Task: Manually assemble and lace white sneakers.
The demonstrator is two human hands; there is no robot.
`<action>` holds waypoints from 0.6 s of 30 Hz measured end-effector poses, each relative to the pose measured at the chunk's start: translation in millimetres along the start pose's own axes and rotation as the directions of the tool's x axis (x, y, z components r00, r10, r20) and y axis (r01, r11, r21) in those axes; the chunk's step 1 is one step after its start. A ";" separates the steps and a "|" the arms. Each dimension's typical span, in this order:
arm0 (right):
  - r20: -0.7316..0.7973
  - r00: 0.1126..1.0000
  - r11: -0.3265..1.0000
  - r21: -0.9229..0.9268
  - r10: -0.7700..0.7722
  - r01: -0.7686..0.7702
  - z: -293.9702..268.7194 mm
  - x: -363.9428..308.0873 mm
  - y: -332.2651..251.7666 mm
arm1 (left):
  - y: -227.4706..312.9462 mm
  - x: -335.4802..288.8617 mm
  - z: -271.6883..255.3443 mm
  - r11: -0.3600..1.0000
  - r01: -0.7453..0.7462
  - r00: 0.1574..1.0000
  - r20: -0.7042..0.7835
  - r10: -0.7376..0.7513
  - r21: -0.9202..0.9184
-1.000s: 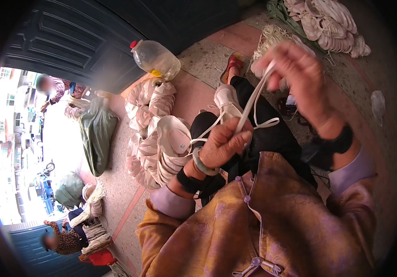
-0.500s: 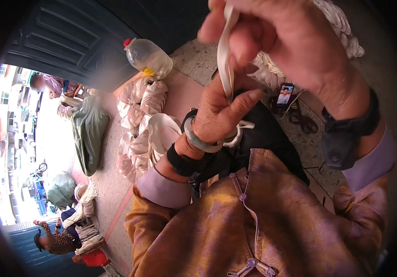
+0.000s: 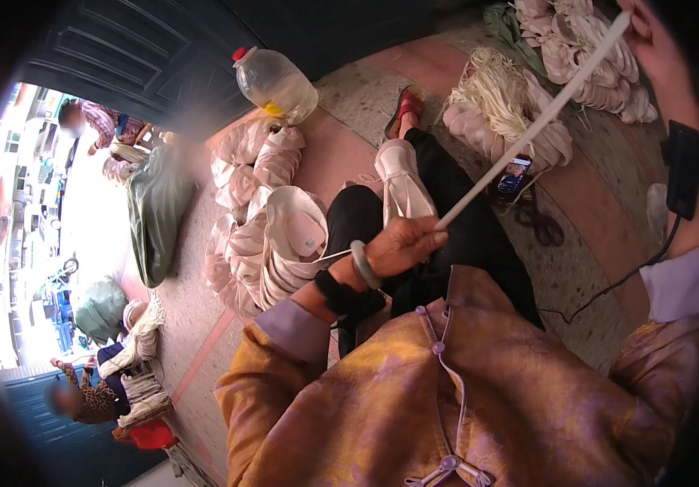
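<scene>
A white shoelace [image 3: 535, 130] runs taut and slanting between my hands. My left hand [image 3: 405, 247], with a pale bangle at its wrist, pinches its lower end above my lap. High at the right, my right hand [image 3: 651, 36] grips the upper end, its fingers partly cut off by the dark rim. On my lap, just beyond my left hand, lies a pale pink shoe [image 3: 401, 174], toe pointing away. A thin white strand reaches left from my left wrist toward a nested stack of pale shoe uppers [image 3: 272, 264].
More stacked uppers [image 3: 256, 158] stand near a clear plastic jug [image 3: 276, 88] with a red cap. Right of my legs are a bundle of cream laces [image 3: 491, 85] on pink uppers, a phone [image 3: 514, 174] and a black cable [image 3: 601, 290]. Two people sit at far left near green sacks [image 3: 156, 223].
My hands were close together, raised with the white shoelace between them. Now my right hand has swung up and right, and my left has lowered, stretching the lace. The lap shoe shows.
</scene>
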State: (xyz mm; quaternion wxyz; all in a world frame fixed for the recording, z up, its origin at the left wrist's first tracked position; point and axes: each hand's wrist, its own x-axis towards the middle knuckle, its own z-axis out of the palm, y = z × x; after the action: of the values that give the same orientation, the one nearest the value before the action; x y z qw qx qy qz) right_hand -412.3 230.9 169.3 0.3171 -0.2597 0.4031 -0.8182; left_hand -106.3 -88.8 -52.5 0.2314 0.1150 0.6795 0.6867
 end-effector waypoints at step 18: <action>-0.337 0.908 0.447 -0.792 0.249 -0.417 6.0 43.1 435.1 | -56.6 36.6 10.9 0.990 -0.132 0.974 0.194 0.119 0.056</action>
State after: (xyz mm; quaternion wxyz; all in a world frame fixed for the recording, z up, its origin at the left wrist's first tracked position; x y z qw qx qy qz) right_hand -302.1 -9.6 -178.8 0.2677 -0.2247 0.8186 -0.4558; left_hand -123.8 -63.5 -113.5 0.2472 0.2305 0.6688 0.6621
